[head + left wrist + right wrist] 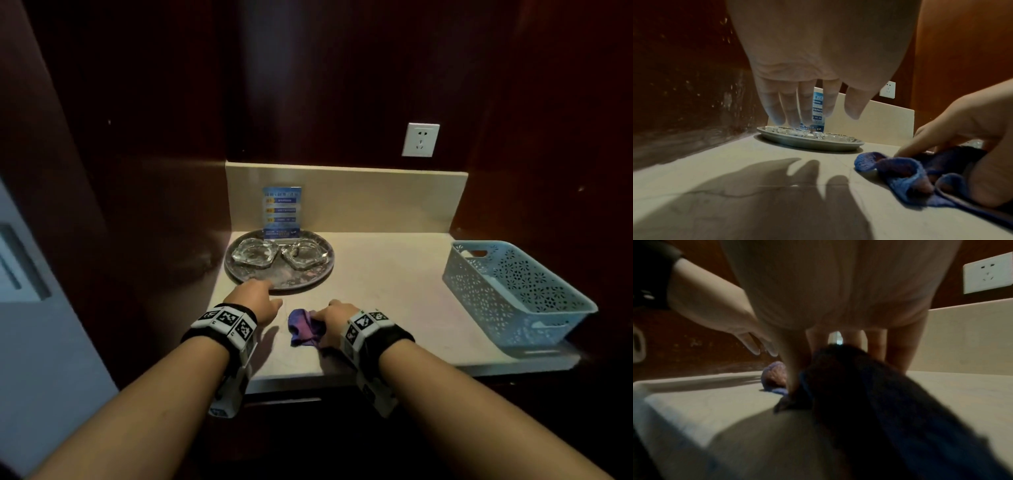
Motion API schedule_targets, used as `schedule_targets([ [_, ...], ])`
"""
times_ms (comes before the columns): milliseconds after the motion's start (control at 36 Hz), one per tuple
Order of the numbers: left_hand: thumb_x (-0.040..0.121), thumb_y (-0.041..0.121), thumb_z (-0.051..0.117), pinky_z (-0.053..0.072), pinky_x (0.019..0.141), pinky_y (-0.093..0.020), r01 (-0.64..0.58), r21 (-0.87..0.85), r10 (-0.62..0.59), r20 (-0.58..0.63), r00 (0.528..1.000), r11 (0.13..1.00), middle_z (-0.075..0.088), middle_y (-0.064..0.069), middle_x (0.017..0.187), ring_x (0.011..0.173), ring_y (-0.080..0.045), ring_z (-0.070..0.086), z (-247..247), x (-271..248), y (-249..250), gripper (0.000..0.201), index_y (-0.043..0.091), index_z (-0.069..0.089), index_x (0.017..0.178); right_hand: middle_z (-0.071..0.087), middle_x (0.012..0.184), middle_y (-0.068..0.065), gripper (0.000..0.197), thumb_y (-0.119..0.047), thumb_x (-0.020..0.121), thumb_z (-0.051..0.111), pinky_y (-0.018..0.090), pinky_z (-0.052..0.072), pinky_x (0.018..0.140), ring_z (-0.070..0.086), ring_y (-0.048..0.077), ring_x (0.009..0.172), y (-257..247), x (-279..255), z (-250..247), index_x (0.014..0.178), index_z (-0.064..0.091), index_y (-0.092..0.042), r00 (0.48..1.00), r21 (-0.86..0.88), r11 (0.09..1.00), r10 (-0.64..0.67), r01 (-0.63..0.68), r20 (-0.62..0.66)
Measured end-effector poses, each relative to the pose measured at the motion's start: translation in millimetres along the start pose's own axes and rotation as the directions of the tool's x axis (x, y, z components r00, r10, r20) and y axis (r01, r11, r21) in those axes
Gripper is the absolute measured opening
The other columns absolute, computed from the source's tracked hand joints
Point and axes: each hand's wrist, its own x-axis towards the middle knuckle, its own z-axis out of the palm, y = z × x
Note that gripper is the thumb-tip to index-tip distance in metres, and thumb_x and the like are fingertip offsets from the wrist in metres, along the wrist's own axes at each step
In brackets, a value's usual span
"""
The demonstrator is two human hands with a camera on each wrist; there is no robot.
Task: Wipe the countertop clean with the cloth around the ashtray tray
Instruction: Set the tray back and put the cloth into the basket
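A round metal tray [301, 281] [809, 144] with two glass ashtrays [253, 256] sits at the back left of the beige countertop [387, 284]. My left hand [263, 291] [818, 113] hovers just in front of the tray's near rim, fingers straight and holding nothing. Its shadow falls on the counter below. A bunched blue-purple cloth [303, 327] [900, 172] [859, 386] lies on the counter in front of the tray. My right hand [330, 315] [844, 353] grips it and presses it down, thumb on one side, fingers on the other.
A light blue perforated basket [513, 291] stands at the right end of the counter. A blue printed card [282, 212] leans on the backsplash behind the tray. A white wall socket [420, 139] is above. Dark wood walls close in on both sides.
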Motion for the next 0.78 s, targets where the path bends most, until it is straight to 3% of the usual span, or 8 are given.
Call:
schedule_targets([
  [139,0.093,0.039,0.053,0.039,0.109,-0.034,0.041,-0.027,-0.041,-0.006,0.999,0.999,0.048,-0.006,0.146,0.133,-0.024,0.047,-7,3,7,0.053,0.017,0.046,0.141,0.061,0.101,0.013,0.027,-0.023,0.083,0.062,0.033,0.049,0.086,0.063,0.036,0.098,4,-5,-4,0.110,0.068,-0.020,0.996,0.093,0.995,-0.015,0.024,-0.092],
  [250,0.093,0.038,0.053,0.041,0.107,-0.034,0.043,-0.080,-0.046,-0.031,0.998,0.996,0.051,-0.009,0.142,0.129,-0.027,0.050,-16,8,27,0.052,0.015,0.048,0.140,0.070,0.106,0.010,0.025,-0.016,0.085,0.058,0.021,0.041,0.078,0.065,0.027,0.098,27,-18,-36,0.107,0.070,-0.018,0.972,0.238,0.969,-0.006,0.063,-0.236],
  [361,0.093,0.033,0.055,0.044,0.104,-0.036,-0.014,-0.101,0.008,-0.066,0.998,0.995,0.058,-0.010,0.135,0.123,-0.028,0.055,-23,17,67,0.046,0.013,0.053,0.134,0.070,0.089,0.005,0.025,-0.011,0.084,0.059,0.017,0.039,0.068,0.065,0.020,0.082,61,-37,-84,0.105,0.071,-0.018,0.922,0.341,0.936,0.059,0.081,-0.382],
  [444,0.092,0.035,0.055,0.042,0.105,-0.038,-0.084,-0.108,0.076,-0.072,0.994,0.991,0.060,-0.009,0.133,0.122,-0.029,0.055,-26,25,102,0.045,0.016,0.054,0.133,0.069,0.090,0.002,0.026,-0.014,0.084,0.060,0.017,0.038,0.057,0.059,0.016,0.075,96,-48,-118,0.107,0.069,-0.021,0.877,0.372,0.927,0.137,0.051,-0.461],
  [500,0.092,0.035,0.055,0.044,0.102,-0.036,-0.121,-0.118,0.111,-0.086,0.990,0.986,0.062,-0.009,0.128,0.119,-0.029,0.056,-28,31,125,0.041,0.016,0.058,0.128,0.070,0.092,0.003,0.026,-0.015,0.082,0.062,0.020,0.038,0.066,0.062,0.019,0.081,121,-56,-136,0.106,0.070,-0.021,0.834,0.376,0.926,0.183,0.031,-0.521],
  [583,0.091,0.039,0.055,0.044,0.104,-0.039,-0.156,-0.162,0.138,-0.115,0.984,0.974,0.060,-0.009,0.132,0.121,-0.028,0.056,-29,42,163,0.049,0.018,0.052,0.136,0.063,0.089,0.001,0.027,-0.013,0.083,0.061,0.021,0.039,0.073,0.060,0.020,0.085,158,-71,-155,0.108,0.069,-0.018,0.786,0.402,0.916,0.257,-0.012,-0.562],
  [667,0.092,0.040,0.055,0.042,0.106,-0.040,-0.211,-0.184,0.184,-0.151,0.971,0.960,0.057,-0.009,0.136,0.125,-0.028,0.053,-32,50,200,0.051,0.019,0.049,0.138,0.070,0.104,0.005,0.029,-0.013,0.083,0.062,0.023,0.046,0.082,0.064,0.023,0.097,195,-78,-164,0.110,0.069,-0.018,0.740,0.420,0.905,0.328,-0.068,-0.588],
  [778,0.092,0.039,0.055,0.041,0.108,-0.038,-0.291,-0.184,0.256,-0.189,0.948,0.939,0.056,-0.008,0.137,0.127,-0.027,0.051,-32,62,248,0.051,0.020,0.049,0.138,0.070,0.109,0.005,0.025,-0.015,0.084,0.063,0.029,0.050,0.086,0.064,0.024,0.101,236,-83,-167,0.108,0.069,-0.019,0.713,0.441,0.885,0.405,-0.148,-0.573],
])
